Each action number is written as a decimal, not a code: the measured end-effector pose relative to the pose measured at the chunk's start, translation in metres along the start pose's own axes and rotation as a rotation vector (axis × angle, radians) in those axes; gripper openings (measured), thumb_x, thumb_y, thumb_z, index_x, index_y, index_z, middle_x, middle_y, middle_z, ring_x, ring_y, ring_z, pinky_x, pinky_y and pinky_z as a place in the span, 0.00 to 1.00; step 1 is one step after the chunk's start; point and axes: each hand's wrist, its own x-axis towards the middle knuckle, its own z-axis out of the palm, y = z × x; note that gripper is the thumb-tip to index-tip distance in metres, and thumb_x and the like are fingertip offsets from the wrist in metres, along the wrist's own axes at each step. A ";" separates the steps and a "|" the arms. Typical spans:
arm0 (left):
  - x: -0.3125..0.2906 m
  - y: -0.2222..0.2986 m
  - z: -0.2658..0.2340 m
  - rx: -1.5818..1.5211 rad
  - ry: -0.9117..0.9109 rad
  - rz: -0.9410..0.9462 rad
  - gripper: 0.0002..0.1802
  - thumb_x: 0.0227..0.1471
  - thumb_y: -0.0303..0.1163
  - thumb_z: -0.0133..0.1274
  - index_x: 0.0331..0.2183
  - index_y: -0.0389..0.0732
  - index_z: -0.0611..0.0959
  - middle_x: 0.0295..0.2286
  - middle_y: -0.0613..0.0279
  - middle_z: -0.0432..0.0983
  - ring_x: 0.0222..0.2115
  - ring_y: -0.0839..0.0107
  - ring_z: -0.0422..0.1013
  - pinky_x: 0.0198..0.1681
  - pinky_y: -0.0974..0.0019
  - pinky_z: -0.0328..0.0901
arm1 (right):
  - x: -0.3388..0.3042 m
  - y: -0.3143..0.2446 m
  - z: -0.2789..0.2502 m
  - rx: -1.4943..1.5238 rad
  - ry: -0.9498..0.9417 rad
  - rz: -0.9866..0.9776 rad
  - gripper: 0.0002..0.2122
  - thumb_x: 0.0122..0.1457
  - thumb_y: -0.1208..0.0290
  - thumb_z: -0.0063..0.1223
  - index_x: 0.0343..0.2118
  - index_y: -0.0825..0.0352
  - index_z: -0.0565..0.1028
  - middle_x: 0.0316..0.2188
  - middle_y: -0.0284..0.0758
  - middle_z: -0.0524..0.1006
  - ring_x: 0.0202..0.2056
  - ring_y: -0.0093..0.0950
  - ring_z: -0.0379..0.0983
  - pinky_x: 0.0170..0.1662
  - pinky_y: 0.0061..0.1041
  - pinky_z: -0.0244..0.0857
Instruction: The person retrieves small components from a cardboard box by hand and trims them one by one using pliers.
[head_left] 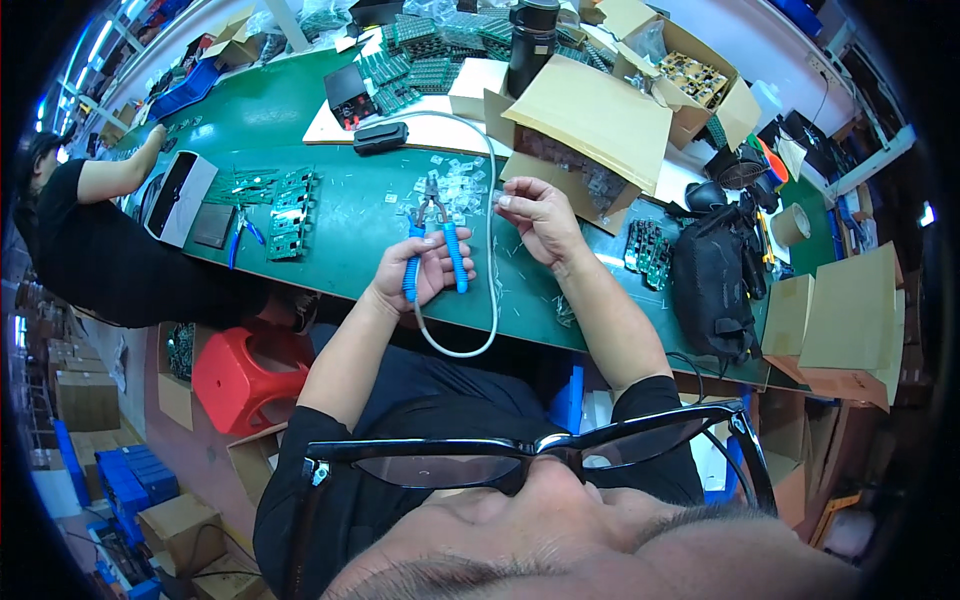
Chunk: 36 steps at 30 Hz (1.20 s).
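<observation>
My left hand (pixel 388 272) is wrapped round a pair of cutting pliers (pixel 411 268) with blue ribbed handles. Their handles are spread and the jaws point away from me. A grey cable (pixel 492 262) loops from near the lower handle, past my right hand and up across the bench. My right hand (pixel 543 218) is raised beside the cable, thumb and forefinger pinched together. Whatever is between those fingertips is too small to name. Just beyond the pliers lies a scattered pile of small clear plastic pieces (pixel 462 186).
Green circuit boards (pixel 292 215) and another pair of blue pliers (pixel 236 240) lie left. An open cardboard box (pixel 590 120) with clear pieces stands beyond my right hand, a black bag (pixel 712 275) right. Another person (pixel 110 195) works at the left; a red stool (pixel 245 375) stands below.
</observation>
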 end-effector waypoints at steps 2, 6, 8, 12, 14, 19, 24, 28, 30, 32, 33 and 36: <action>0.001 -0.002 0.000 0.078 -0.004 -0.038 0.36 0.58 0.36 0.52 0.63 0.26 0.68 0.50 0.44 0.78 0.50 0.52 0.77 0.63 0.46 0.66 | 0.001 0.000 0.000 -0.007 0.001 -0.004 0.09 0.57 0.84 0.65 0.40 0.67 0.80 0.37 0.33 0.82 0.40 0.26 0.81 0.49 0.28 0.76; 0.000 -0.003 0.021 0.351 0.161 -0.096 0.31 0.59 0.31 0.54 0.60 0.27 0.72 0.45 0.48 0.80 0.44 0.55 0.80 0.56 0.50 0.72 | 0.000 0.001 -0.001 0.020 0.001 -0.027 0.08 0.59 0.85 0.63 0.40 0.67 0.79 0.37 0.33 0.81 0.40 0.26 0.81 0.49 0.26 0.78; 0.001 -0.001 0.031 0.496 0.226 -0.128 0.31 0.59 0.31 0.54 0.60 0.28 0.72 0.45 0.49 0.80 0.44 0.55 0.80 0.56 0.51 0.72 | -0.002 -0.001 0.003 0.048 -0.009 -0.045 0.08 0.59 0.85 0.63 0.40 0.68 0.79 0.37 0.34 0.81 0.41 0.26 0.81 0.48 0.27 0.78; 0.008 0.006 0.062 0.996 0.305 -0.166 0.23 0.56 0.35 0.58 0.50 0.31 0.80 0.37 0.56 0.81 0.38 0.63 0.79 0.48 0.59 0.72 | -0.004 -0.005 0.000 0.056 -0.017 -0.056 0.08 0.60 0.85 0.63 0.40 0.68 0.79 0.37 0.34 0.81 0.41 0.27 0.81 0.48 0.27 0.78; 0.008 0.009 0.068 1.227 0.281 -0.157 0.19 0.55 0.36 0.58 0.44 0.33 0.83 0.33 0.58 0.82 0.35 0.66 0.79 0.44 0.63 0.72 | -0.004 -0.005 0.003 0.081 0.007 -0.055 0.08 0.60 0.85 0.63 0.40 0.68 0.79 0.37 0.34 0.81 0.41 0.27 0.81 0.48 0.27 0.79; 0.009 0.010 0.086 1.502 0.394 -0.116 0.14 0.51 0.39 0.58 0.31 0.36 0.83 0.25 0.60 0.79 0.28 0.69 0.75 0.35 0.63 0.69 | -0.005 -0.007 0.004 0.094 0.006 -0.059 0.08 0.59 0.84 0.63 0.40 0.67 0.79 0.37 0.34 0.82 0.41 0.27 0.81 0.50 0.29 0.77; 0.009 0.007 0.090 1.559 0.397 -0.102 0.17 0.52 0.41 0.58 0.32 0.34 0.82 0.24 0.59 0.78 0.27 0.68 0.74 0.34 0.62 0.68 | -0.005 -0.007 0.004 0.087 -0.002 -0.075 0.08 0.58 0.84 0.64 0.40 0.67 0.80 0.37 0.34 0.82 0.41 0.28 0.80 0.51 0.31 0.76; 0.009 0.005 0.095 1.652 0.433 -0.117 0.21 0.52 0.44 0.57 0.33 0.31 0.79 0.27 0.40 0.78 0.32 0.43 0.75 0.41 0.48 0.68 | -0.006 -0.007 0.006 0.067 0.022 -0.095 0.09 0.58 0.84 0.64 0.40 0.68 0.79 0.37 0.35 0.82 0.41 0.28 0.80 0.51 0.31 0.76; 0.008 0.005 0.101 1.652 0.436 -0.127 0.22 0.52 0.44 0.57 0.33 0.31 0.79 0.28 0.39 0.79 0.33 0.43 0.76 0.41 0.48 0.68 | -0.008 -0.008 0.008 0.061 0.033 -0.108 0.09 0.58 0.84 0.64 0.40 0.69 0.79 0.37 0.36 0.82 0.41 0.28 0.80 0.51 0.31 0.76; 0.008 0.005 0.103 1.650 0.439 -0.138 0.22 0.52 0.44 0.57 0.33 0.31 0.79 0.28 0.39 0.79 0.33 0.42 0.76 0.41 0.48 0.68 | -0.008 -0.008 0.008 0.048 0.035 -0.128 0.09 0.57 0.84 0.65 0.40 0.69 0.79 0.36 0.36 0.82 0.40 0.28 0.80 0.50 0.30 0.76; 0.008 0.005 0.103 1.655 0.438 -0.137 0.22 0.52 0.44 0.57 0.33 0.31 0.79 0.28 0.39 0.79 0.33 0.42 0.75 0.41 0.47 0.68 | -0.008 -0.008 0.008 0.051 0.035 -0.130 0.09 0.57 0.84 0.65 0.40 0.69 0.79 0.36 0.36 0.82 0.40 0.28 0.80 0.50 0.30 0.76; 0.008 0.002 0.099 1.686 0.446 -0.133 0.22 0.53 0.44 0.57 0.34 0.31 0.79 0.27 0.41 0.79 0.32 0.44 0.76 0.40 0.48 0.69 | -0.006 -0.006 0.007 0.048 0.027 -0.134 0.10 0.57 0.84 0.65 0.40 0.69 0.78 0.36 0.36 0.82 0.39 0.28 0.81 0.49 0.29 0.76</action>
